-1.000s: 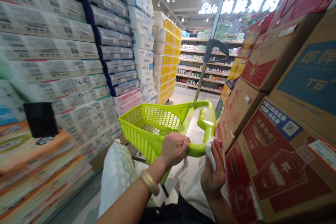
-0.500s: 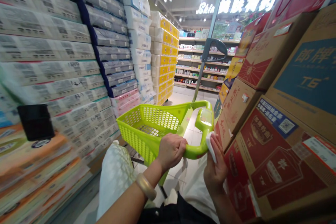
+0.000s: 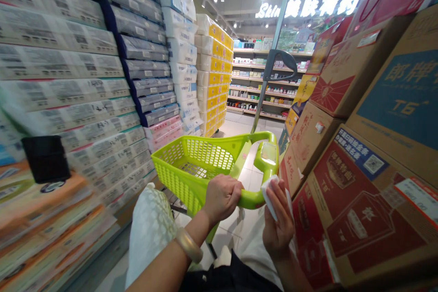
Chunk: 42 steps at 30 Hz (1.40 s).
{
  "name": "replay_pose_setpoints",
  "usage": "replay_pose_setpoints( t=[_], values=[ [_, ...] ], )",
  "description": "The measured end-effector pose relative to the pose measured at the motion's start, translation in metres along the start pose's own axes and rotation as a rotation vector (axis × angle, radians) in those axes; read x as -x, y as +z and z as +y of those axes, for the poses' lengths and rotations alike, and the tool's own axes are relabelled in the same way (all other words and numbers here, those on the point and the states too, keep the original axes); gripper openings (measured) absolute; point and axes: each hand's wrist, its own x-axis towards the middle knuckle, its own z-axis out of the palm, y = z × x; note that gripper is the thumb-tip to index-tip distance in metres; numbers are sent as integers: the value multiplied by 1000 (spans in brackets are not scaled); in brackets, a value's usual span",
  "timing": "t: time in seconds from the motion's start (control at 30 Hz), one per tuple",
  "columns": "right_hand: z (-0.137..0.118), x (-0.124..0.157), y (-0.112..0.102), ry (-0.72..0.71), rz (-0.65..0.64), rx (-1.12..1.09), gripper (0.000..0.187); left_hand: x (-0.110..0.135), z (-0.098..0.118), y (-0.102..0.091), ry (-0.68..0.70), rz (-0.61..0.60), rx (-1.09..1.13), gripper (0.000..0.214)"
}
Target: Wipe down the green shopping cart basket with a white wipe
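Observation:
A lime-green shopping cart (image 3: 191,164) with an empty mesh basket stands in front of me in a shop aisle. My left hand (image 3: 221,197), a bangle on its wrist, is closed round the cart's green handle bar (image 3: 251,198). My right hand (image 3: 278,223) presses a folded white wipe (image 3: 270,194) against the right corner of the handle, fingers held together behind it.
Stacked packs of tissue paper (image 3: 85,86) wall the left side. Red and brown cartons (image 3: 359,146) are piled close on the right. A grey pole (image 3: 268,77) rises past the cart. Shelves of goods (image 3: 263,91) stand at the aisle's far end. A white bag (image 3: 150,232) hangs by my left arm.
The wipe in my right hand has slid along the handle's right corner, up toward the bar and slightly left. My left hand has kept its grip; the view shifted a little.

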Motion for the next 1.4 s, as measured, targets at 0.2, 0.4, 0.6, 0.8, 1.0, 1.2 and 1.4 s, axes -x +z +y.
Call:
replay_pose_setpoints(
  t=[0.2, 0.4, 0.6, 0.8, 1.0, 1.2, 1.4],
  values=[
    [6, -10, -4, -40, -45, -46, 34, 2, 1, -2, 20, 26, -2, 50],
    [0, -28, -11, 158, -46, -115, 29, 3, 4, 0, 32, 20, -33, 52],
    [-3, -35, -15, 15, -155, -98, 26, 10, 6, -9, 65, -35, -3, 53],
    [8, -44, -21, 227, -100, -132, 27, 14, 7, -17, 99, -70, 47, 53],
    [-12, -40, -25, 24, -290, -163, 27, 13, 7, -15, 114, -82, 54, 49],
    [3, -53, -34, 145, -220, -131, 26, 17, 12, -19, 125, -83, 83, 51],
    [-15, -49, -32, 16, -360, -97, 28, 21, 4, -31, 89, -165, 182, 55]
  ],
)
